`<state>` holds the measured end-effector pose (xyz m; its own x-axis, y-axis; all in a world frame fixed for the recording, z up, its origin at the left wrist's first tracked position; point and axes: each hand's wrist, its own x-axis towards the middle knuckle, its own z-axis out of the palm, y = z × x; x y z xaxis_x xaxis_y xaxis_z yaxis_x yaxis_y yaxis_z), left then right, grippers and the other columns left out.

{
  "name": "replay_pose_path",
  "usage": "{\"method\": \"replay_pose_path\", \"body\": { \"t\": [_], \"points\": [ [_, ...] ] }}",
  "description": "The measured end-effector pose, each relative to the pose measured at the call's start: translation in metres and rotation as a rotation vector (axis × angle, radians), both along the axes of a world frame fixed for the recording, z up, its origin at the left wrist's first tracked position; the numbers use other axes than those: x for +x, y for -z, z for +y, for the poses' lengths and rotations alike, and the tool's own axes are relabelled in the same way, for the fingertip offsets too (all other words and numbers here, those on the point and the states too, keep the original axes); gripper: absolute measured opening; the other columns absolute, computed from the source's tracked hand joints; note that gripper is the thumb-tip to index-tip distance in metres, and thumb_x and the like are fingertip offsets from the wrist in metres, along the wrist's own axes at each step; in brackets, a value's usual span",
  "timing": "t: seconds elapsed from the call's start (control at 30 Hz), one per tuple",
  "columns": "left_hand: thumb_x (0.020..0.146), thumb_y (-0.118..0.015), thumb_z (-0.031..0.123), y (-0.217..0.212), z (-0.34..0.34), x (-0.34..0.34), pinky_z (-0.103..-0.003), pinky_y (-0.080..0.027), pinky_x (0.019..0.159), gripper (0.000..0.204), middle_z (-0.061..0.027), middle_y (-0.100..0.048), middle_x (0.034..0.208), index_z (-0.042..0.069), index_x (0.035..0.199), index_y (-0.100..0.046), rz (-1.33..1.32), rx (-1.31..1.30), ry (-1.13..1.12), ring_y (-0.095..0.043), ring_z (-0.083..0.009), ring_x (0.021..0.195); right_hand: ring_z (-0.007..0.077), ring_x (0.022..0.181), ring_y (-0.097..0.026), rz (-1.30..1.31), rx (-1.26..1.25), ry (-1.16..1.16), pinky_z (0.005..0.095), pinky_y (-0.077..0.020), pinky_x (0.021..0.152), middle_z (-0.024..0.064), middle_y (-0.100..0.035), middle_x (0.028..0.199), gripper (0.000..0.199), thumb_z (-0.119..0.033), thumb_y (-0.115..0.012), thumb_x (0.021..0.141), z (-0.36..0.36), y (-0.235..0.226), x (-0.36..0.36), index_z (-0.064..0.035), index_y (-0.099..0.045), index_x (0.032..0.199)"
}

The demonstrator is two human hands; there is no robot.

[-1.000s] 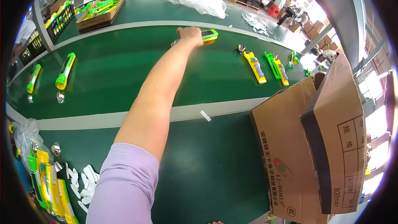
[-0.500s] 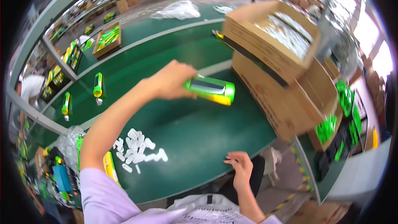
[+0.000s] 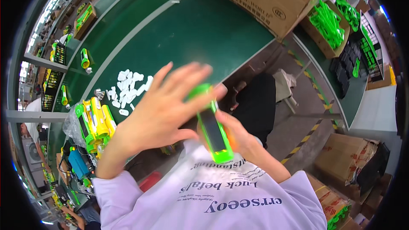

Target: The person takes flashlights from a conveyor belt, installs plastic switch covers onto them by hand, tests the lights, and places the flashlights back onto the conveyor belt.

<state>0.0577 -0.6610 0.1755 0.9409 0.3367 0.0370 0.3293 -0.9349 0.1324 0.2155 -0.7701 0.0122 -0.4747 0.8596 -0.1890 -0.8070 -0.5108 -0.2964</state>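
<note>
A green-and-yellow flashlight housing with a long dark panel is held close to my body, tilted. My right hand is closed around its right side. Across its upper end my left hand reaches with fingers spread, smeared by motion; whether its fingers touch the housing I cannot tell. To the left of that hand, small white plastic pieces lie in a loose pile on the green table. Several more green and yellow housings stand bunched beside my left forearm, by crumpled clear plastic.
A large cardboard box stands at the table's far right. Beyond it, an open carton holds bright green parts. More housings lie along the left belt, behind a metal rail. Cartons sit on the floor at right.
The housing has come from over the table toward my body and passed from my left hand into my right. My left hand has opened. The view has tilted down.
</note>
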Motion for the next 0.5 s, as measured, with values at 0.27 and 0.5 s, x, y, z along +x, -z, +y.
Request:
{"method": "replay_pose_path", "body": {
  "t": [0.27, 0.5],
  "points": [
    [0.069, -0.085, 0.005, 0.085, -0.086, 0.001, -0.03, -0.058, 0.077, 0.068, -0.0157, -0.07, 0.106, -0.003, 0.13, -0.056, -0.418, -0.726, -0.627, -0.071, -0.0191, 0.091, 0.0163, 0.108, -0.057, -0.373, 0.024, 0.383, 0.0366, -0.0487, 0.095, 0.0048, -0.056, 0.114, 0.045, -0.033, -0.045, 0.105, 0.008, -0.008, 0.001, -0.013, -0.033, 0.143],
    [0.077, -0.074, -0.002, 0.103, -0.084, -0.006, -0.031, -0.057, 0.084, 0.058, -0.017, -0.071, 0.109, -0.005, 0.132, -0.055, -0.532, -0.978, -0.75, -0.07, -0.0196, 0.096, 0.0171, 0.112, -0.054, -0.296, 0.029, 0.308, 0.0408, -0.0448, 0.1, 0.0038, -0.054, 0.119, 0.047, -0.04, -0.035, 0.107, 0.005, -0.001, 0.004, -0.017, -0.029, 0.147]
  ]
}}
